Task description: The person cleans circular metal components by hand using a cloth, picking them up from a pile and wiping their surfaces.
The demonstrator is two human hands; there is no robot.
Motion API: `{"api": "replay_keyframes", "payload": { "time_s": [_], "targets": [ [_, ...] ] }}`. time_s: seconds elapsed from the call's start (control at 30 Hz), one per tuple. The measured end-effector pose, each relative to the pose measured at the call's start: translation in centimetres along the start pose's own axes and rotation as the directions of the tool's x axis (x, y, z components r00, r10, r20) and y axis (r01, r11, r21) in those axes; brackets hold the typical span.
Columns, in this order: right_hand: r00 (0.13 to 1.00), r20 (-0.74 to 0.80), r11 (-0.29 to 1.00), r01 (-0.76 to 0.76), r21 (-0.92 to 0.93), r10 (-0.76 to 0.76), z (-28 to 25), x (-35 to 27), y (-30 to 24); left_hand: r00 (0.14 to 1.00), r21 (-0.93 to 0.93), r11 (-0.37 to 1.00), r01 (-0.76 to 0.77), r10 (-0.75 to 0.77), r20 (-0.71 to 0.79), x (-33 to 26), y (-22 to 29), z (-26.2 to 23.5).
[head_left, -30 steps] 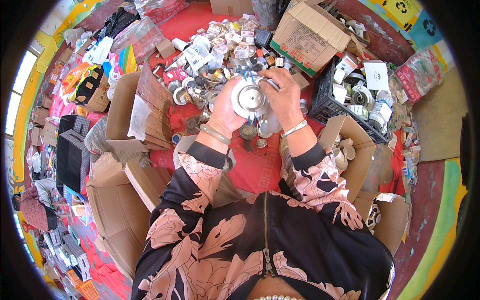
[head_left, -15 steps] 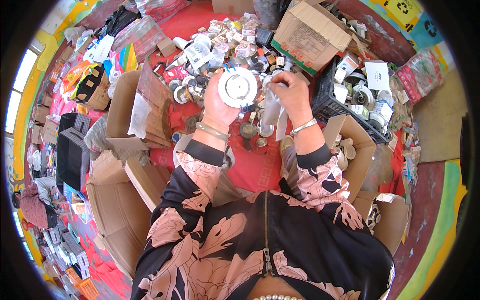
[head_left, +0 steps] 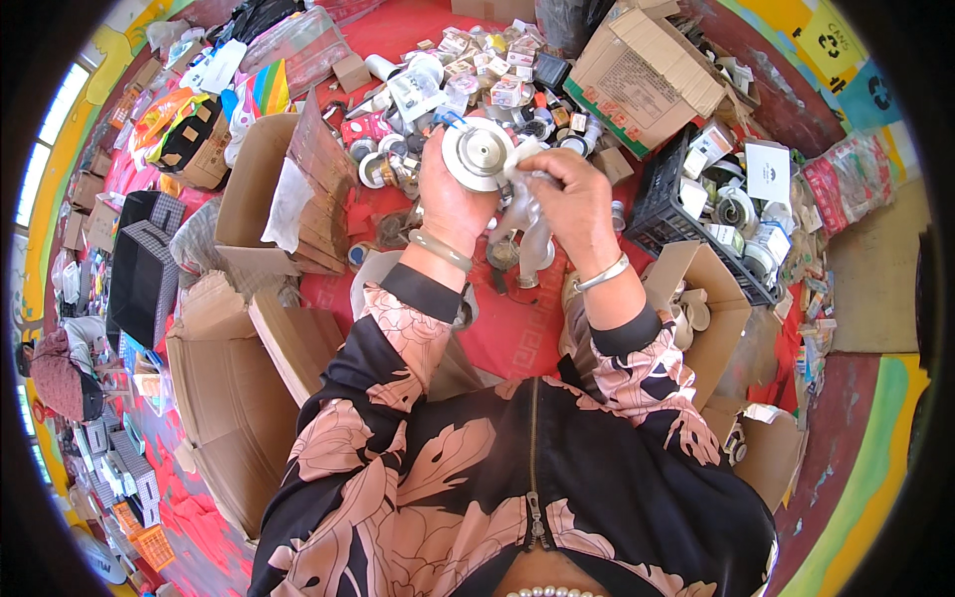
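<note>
My left hand (head_left: pixel 450 199) is closed round a round white downlight (head_left: pixel 480 157), its ringed face turned up toward me. A blue spring clip shows at its upper edge. With thumb and fingers pinched, my right hand (head_left: pixel 579 207) grips a whitish, thin rag (head_left: pixel 524 211) that hangs down in folds. The rag's upper end touches the downlight's right rim. Whether the rag is cloth or soft plastic, I cannot tell. Beyond both hands lies a heap of small boxes and lamp parts (head_left: pixel 497 68) on the red floor covering (head_left: pixel 492 343).
To my right stand a black plastic crate (head_left: pixel 657 214) full of lamps and an open carton (head_left: pixel 731 303) with white parts. On my left are open cardboard boxes (head_left: pixel 234 418). A large carton (head_left: pixel 647 75) tilts at the back right. A person (head_left: pixel 65 368) is bent over at far left.
The rag has come up against the downlight's right rim as my right hand moved left. The downlight has tilted a little, and the whole view has shifted slightly.
</note>
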State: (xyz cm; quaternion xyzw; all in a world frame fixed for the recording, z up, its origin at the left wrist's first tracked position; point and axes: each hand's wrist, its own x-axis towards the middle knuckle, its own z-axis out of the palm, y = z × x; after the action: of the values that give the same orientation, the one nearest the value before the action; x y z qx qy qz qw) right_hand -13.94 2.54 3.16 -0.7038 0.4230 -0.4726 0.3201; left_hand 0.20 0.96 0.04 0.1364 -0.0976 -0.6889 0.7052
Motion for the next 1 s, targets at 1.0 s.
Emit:
{"api": "replay_keyframes", "payload": {
  "time_s": [1.0],
  "targets": [
    [0.997, 0.053, 0.983, -0.052, -0.175, 0.062, -1.7, 0.5, 3.8, 0.994, 0.021, 0.993, -0.113, 0.114, -0.006, 0.2, 0.5, -0.1]
  ]
}}
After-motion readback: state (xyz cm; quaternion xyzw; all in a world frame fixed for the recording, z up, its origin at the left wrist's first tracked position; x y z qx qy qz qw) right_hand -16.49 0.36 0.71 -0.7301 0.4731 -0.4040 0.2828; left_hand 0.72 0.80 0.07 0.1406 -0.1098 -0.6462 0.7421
